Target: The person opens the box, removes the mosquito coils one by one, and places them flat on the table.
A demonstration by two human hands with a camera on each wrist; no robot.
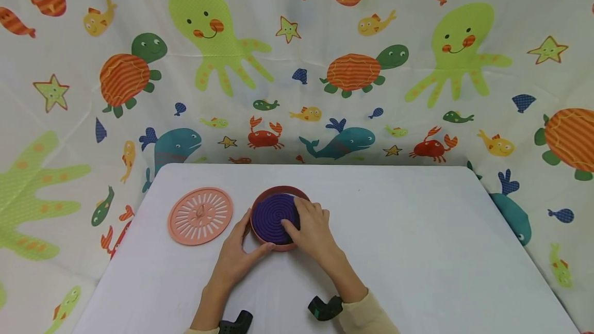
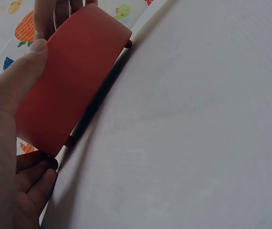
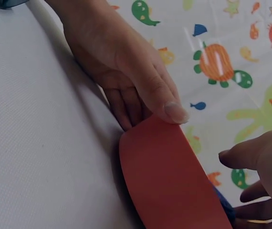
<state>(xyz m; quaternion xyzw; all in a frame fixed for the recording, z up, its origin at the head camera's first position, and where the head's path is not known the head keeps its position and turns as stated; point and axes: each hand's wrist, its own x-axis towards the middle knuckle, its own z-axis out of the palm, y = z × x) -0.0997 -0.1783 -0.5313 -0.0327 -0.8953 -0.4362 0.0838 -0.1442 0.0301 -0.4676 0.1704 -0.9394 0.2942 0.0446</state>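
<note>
A purple mosquito coil (image 1: 273, 219) sits in a round reddish holder (image 1: 285, 189), leaving a dark strip of the inside showing at the right. My left hand (image 1: 234, 259) grips the holder's left side, with its thumb at the near rim and its fingers around the wall. Over the right part of the holder, my right hand (image 1: 317, 231) holds the coil, thumb near the coil's middle and fingertips by its right edge. The left wrist view shows the holder's smooth outer wall (image 2: 74, 76) and small feet below. Most of the coil is hidden in the right wrist view.
A pink slotted round lid (image 1: 200, 236) with a small central knob lies left of the holder on the white table (image 1: 417, 246). Behind the table hangs a curtain (image 1: 297, 14) printed with sea animals. Dark wrist devices (image 1: 326, 308) are worn on both arms.
</note>
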